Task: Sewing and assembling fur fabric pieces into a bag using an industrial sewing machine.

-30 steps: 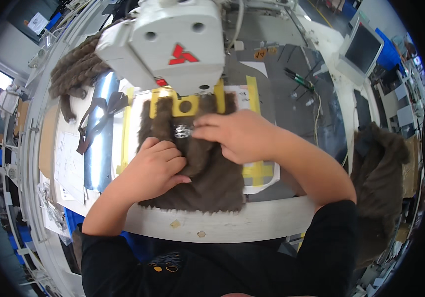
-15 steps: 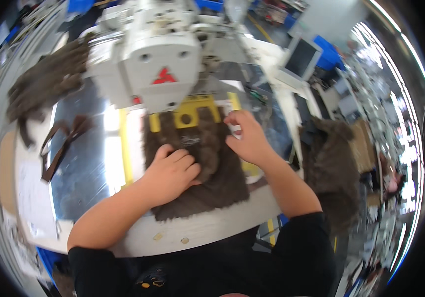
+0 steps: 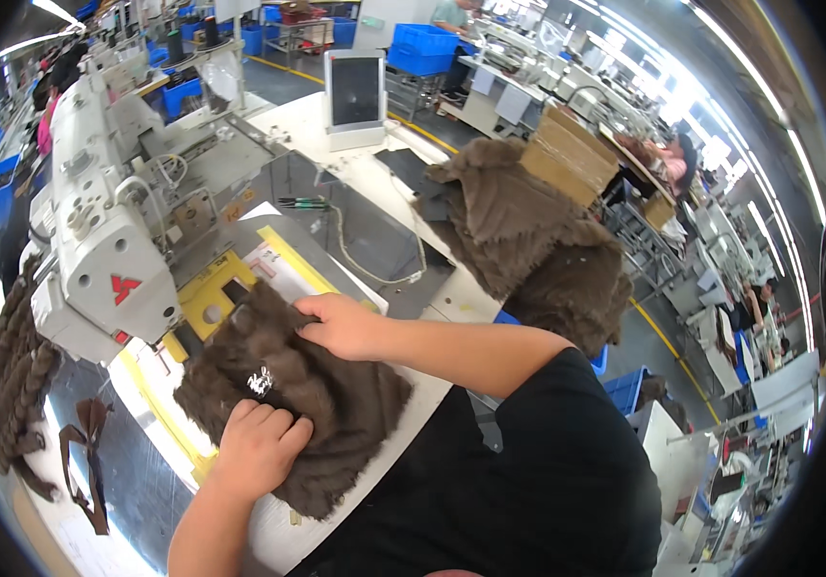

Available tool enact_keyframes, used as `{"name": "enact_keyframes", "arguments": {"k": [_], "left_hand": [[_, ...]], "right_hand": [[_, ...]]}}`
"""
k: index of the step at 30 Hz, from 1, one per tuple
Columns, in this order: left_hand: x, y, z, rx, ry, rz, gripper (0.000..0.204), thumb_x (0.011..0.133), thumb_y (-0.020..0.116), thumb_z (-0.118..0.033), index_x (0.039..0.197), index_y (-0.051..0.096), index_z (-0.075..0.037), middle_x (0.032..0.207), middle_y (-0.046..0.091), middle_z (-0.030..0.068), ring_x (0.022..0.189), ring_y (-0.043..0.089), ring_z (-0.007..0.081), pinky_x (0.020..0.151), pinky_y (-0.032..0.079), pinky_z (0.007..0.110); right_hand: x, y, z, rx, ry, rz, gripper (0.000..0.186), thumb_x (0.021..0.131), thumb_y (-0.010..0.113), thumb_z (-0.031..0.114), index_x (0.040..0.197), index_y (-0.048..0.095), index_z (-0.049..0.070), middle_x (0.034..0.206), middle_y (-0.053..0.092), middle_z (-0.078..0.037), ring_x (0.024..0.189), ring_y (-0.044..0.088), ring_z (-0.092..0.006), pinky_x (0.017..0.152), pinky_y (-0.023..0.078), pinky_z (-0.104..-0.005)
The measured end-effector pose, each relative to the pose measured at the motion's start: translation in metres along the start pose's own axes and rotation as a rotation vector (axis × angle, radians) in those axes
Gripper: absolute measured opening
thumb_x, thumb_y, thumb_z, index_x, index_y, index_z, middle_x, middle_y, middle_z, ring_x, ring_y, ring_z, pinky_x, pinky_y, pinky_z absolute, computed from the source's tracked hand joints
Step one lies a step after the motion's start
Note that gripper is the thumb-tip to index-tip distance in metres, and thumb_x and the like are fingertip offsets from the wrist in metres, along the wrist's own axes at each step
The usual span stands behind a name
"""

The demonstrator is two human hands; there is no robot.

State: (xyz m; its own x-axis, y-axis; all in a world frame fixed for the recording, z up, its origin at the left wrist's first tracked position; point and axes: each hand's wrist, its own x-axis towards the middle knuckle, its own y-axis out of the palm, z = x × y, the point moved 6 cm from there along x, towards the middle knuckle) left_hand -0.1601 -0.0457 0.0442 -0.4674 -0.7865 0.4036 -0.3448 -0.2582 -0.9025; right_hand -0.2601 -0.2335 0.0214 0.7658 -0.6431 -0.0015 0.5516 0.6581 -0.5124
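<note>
A brown fur piece (image 3: 360, 399) with a small white stitched mark lies in front of the sewing machine (image 3: 110, 260). My left hand (image 3: 264, 447) has its fingers curled into the fur's near left part, just below the mark. At the fur's far right edge, my right hand (image 3: 341, 327) is closed with thumb and fingers gripping the material. Beyond the fur, a yellow clamp plate (image 3: 199, 296) with a round hole sits under the machine head. The fur lies partly against that plate, and its folds hide my fingertips.
More brown fur pieces (image 3: 509, 212) are heaped to the right, beside a cardboard box (image 3: 567, 154). Fur strips (image 3: 9, 375) and a brown fabric strip (image 3: 86, 452) lie at left. A screen (image 3: 355, 91) stands behind. Green-handled tweezers (image 3: 304, 203) rest on the machine bed. Other people work farther off.
The view has swung to the right. The fur piece has come away from under the clamp plate toward me, and both hands now grip it, the right one having closed on its edge.
</note>
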Motion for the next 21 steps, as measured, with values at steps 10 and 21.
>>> {"name": "enact_keyframes", "arguments": {"k": [10,21], "left_hand": [[-0.007,-0.018,0.002,-0.047,-0.111,-0.281,0.052,0.082,0.080,-0.039,0.123,0.070,-0.008,0.115,0.064,0.0155,0.098,0.059,0.0357,0.088,0.047,0.047],[-0.002,-0.011,0.015,-0.108,-0.307,-0.195,0.056,0.076,0.085,-0.024,0.126,0.067,-0.007,0.118,0.063,0.0164,0.106,0.058,0.0376,0.095,0.047,0.047]], "right_hand": [[-0.024,-0.126,0.086,-0.274,-0.343,-0.299,0.026,0.088,0.060,0.005,0.113,0.068,0.005,0.105,0.071,-0.022,0.103,0.068,-0.0410,0.089,0.054,-0.0452],[-0.067,-0.463,0.061,-1.041,-0.034,-0.618,0.035,0.101,0.059,0.025,0.129,0.068,0.006,0.114,0.075,-0.012,0.105,0.071,-0.0272,0.094,0.054,-0.0388]]}}
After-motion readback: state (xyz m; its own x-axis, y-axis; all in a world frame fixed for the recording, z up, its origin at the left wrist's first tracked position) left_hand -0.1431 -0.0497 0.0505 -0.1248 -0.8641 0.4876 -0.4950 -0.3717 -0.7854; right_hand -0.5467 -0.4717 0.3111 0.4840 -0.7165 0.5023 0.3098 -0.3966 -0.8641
